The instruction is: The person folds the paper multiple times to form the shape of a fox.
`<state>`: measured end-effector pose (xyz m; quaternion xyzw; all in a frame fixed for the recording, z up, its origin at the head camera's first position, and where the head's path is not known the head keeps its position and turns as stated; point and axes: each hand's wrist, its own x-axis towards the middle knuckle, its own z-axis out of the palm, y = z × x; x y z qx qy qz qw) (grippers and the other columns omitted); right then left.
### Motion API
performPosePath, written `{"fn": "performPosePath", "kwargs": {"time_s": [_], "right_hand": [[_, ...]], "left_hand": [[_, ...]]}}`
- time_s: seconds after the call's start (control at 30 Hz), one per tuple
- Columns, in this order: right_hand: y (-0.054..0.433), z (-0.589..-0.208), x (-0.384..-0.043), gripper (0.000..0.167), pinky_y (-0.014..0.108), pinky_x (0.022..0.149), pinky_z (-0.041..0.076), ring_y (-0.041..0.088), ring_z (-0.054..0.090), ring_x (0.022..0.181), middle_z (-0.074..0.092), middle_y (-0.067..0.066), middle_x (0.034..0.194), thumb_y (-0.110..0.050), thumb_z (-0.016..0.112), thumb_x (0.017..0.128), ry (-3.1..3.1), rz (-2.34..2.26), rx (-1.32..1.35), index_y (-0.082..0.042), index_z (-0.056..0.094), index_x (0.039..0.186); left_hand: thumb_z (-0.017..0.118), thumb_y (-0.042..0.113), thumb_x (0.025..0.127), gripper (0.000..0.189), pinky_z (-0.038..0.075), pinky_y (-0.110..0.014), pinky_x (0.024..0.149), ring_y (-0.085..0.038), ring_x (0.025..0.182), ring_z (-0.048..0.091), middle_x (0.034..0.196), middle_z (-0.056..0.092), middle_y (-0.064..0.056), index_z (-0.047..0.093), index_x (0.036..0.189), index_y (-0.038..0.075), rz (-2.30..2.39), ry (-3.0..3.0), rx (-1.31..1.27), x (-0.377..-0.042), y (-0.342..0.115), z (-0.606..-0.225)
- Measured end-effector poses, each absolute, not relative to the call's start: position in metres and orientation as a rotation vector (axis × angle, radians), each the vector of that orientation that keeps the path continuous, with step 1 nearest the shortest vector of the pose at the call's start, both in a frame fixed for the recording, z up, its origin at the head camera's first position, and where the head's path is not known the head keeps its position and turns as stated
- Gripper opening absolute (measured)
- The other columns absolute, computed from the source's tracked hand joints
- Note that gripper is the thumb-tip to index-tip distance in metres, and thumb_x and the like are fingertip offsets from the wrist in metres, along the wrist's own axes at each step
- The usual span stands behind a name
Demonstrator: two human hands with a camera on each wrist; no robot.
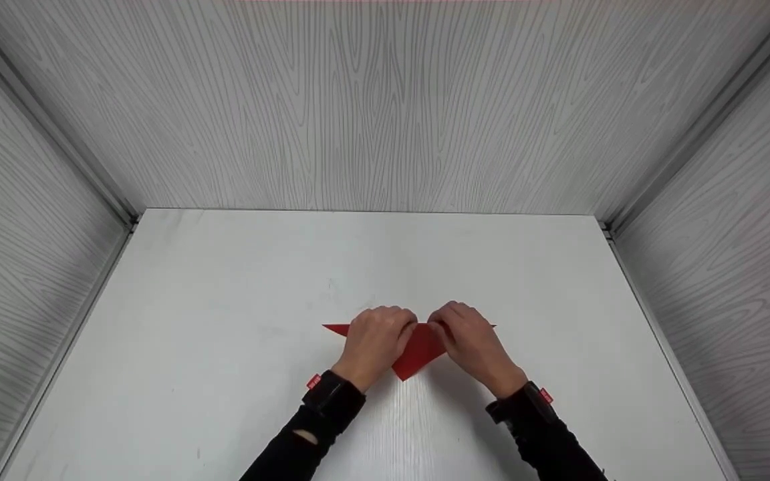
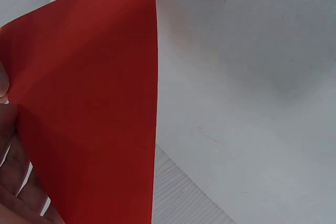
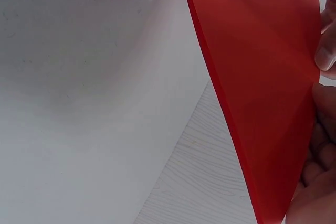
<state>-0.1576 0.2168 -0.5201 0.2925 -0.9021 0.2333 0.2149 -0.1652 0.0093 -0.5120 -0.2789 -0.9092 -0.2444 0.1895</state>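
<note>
the left hand (image 1: 373, 342) and the right hand (image 1: 473, 346) both pinch the red paper (image 1: 417, 355) at its far edge, over the near middle of the white table (image 1: 238, 287). folding seems in hand; the next move probably calls for even fingers. the hands hide part of the paper; a far wall (image 1: 358, 107) stands behind.

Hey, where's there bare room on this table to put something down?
Three patches of the white table look bare: beyond the red paper, up to the back panel; between the left hand and the left panel; and between the right hand and the right panel. The near middle is crowded with hands, paper and black sleeves.
</note>
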Motion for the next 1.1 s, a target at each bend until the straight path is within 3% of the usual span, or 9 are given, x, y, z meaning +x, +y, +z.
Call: {"fn": "performPosePath", "kwargs": {"time_s": [1.1], "right_hand": [[0.225, -0.518, -0.161, 0.017, 0.036, 0.073, 0.055, 0.018, 0.061, 0.081, 0.066, 0.003, 0.089, -0.004, 0.079, 0.09, -2.437, 0.597, 0.847, -0.008, 0.067, 0.1]], "left_hand": [[0.079, 0.021, 0.093, 0.007, 0.058, -0.029, 0.065, -0.015, 0.072, 0.07, 0.084, 0.076, -0.001, 0.079, 0.096, 0.014, -0.727, -2.56, -0.723, -0.164, -0.012, -0.511]]}}
